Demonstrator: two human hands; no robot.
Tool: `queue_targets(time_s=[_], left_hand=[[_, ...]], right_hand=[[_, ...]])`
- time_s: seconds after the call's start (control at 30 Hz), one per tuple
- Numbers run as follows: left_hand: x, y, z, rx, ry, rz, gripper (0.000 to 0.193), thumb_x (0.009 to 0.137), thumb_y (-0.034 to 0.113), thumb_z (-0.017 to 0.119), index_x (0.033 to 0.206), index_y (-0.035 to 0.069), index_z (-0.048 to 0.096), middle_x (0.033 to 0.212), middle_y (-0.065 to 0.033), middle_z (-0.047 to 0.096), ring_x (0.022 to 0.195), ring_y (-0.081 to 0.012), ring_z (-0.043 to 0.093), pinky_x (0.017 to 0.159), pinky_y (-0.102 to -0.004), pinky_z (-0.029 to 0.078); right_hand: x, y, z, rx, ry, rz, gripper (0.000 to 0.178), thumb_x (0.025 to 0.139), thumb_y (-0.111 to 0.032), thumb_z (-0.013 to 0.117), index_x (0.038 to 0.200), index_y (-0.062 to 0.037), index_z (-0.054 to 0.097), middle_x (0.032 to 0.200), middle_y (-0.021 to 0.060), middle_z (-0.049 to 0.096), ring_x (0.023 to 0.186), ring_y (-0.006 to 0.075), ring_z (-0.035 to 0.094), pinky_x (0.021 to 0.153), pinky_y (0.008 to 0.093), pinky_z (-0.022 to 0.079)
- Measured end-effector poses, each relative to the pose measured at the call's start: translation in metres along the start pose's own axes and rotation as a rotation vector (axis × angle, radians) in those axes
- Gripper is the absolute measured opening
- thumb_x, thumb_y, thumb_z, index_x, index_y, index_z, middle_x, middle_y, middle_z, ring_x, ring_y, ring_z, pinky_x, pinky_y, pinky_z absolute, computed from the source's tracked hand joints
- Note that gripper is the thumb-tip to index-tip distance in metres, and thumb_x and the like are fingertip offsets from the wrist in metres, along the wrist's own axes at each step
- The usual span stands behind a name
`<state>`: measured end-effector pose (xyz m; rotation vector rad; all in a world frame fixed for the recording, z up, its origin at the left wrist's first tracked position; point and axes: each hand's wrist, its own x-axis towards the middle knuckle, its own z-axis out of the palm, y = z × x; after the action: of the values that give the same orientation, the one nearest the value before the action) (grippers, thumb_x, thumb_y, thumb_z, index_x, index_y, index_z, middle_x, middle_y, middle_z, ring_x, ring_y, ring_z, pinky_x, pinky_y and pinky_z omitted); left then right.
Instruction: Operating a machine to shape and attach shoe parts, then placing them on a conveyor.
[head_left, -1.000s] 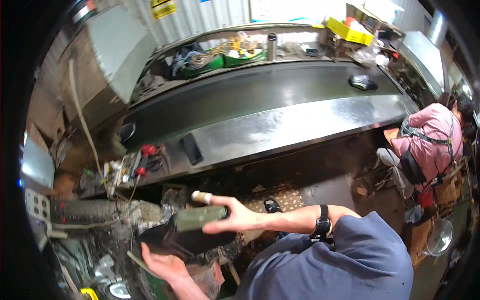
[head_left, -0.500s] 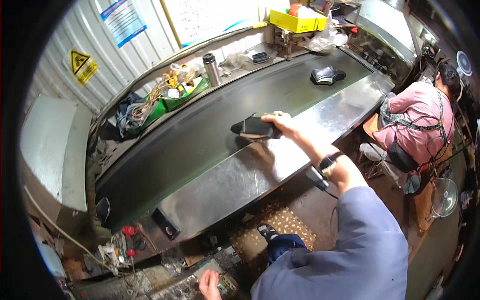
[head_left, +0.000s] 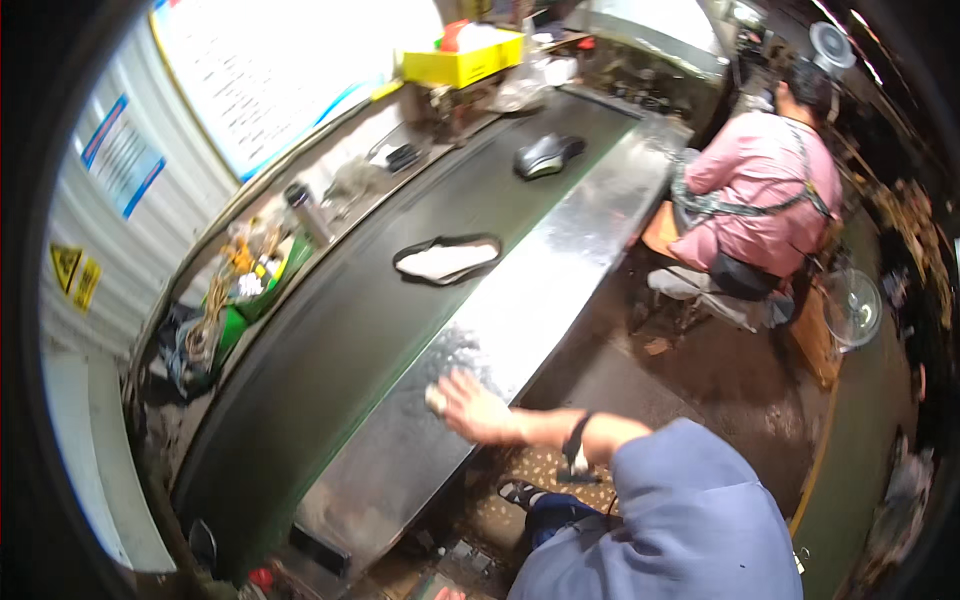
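My right hand (head_left: 472, 408) is over the bare metal strip (head_left: 400, 440) along the near side of the bench. Its fingers are spread and nothing is gripped; something pale covers one digit's tip. Only a sliver of my left hand (head_left: 450, 593) shows at the bottom edge, its fingers cut off. A black shoe (head_left: 447, 260) lies on the dark green conveyor belt (head_left: 330, 370), its pale inside or underside showing up, apart from both hands. Farther along the belt rests another black shoe (head_left: 548, 157).
A dark phone (head_left: 320, 550) lies at the strip's near end. Behind the belt stand a green container of odds and ends (head_left: 232, 328), a metal flask (head_left: 308, 213) and a yellow box (head_left: 463, 62). A person in pink (head_left: 760, 190) sits at the right.
My right hand has let go of the black shoe, which now lies on the belt, and has drawn back nearer. The view has turned right; my left hand has nearly left the picture.
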<state>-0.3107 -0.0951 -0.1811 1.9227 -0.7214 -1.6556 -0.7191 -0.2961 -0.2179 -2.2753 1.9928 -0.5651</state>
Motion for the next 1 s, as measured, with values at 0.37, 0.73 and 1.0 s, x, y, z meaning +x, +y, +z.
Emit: queue_targets(time_s=[0.37, 0.73, 1.0], left_hand=[[0.056, 0.009, 0.025, 0.449, -0.234, 0.486, 0.036, 0.094, 0.013, 0.072, 0.124, -0.004, 0.065, 0.103, -0.0101, 0.072, 0.092, -0.0164, 0.065, 0.084, -0.0286, 0.054], [0.057, -0.155, 0.011, 0.654, -0.458, 0.229, 0.040, 0.093, 0.031, 0.068, 0.121, 0.001, 0.071, 0.113, -0.0088, 0.075, 0.103, -0.0184, 0.069, 0.090, -0.0314, 0.052], [-0.017, -0.240, 0.038, 0.731, -0.739, 0.063, 0.039, 0.094, 0.043, 0.065, 0.107, 0.007, 0.078, 0.097, -0.0119, 0.077, 0.092, -0.0226, 0.072, 0.081, -0.0368, 0.054]], right_hand=[[-0.157, -0.008, 0.016, 0.434, -0.099, 0.118, 0.081, 0.080, -0.004, 0.059, 0.156, -0.0173, 0.035, 0.133, 0.0215, 0.062, 0.106, 0.0337, 0.068, 0.094, 0.0459, 0.054], [-0.417, 0.042, 0.025, 0.404, -0.626, 1.011, 0.063, 0.079, -0.021, 0.066, 0.138, -0.0010, 0.058, 0.115, 0.0250, 0.071, 0.110, 0.0374, 0.069, 0.092, 0.0429, 0.055], [-0.288, -0.012, -0.012, 0.360, -0.285, 0.287, 0.066, 0.088, -0.002, 0.060, 0.150, -0.0005, 0.040, 0.095, 0.0279, 0.063, 0.090, 0.0440, 0.064, 0.087, 0.0458, 0.052]])
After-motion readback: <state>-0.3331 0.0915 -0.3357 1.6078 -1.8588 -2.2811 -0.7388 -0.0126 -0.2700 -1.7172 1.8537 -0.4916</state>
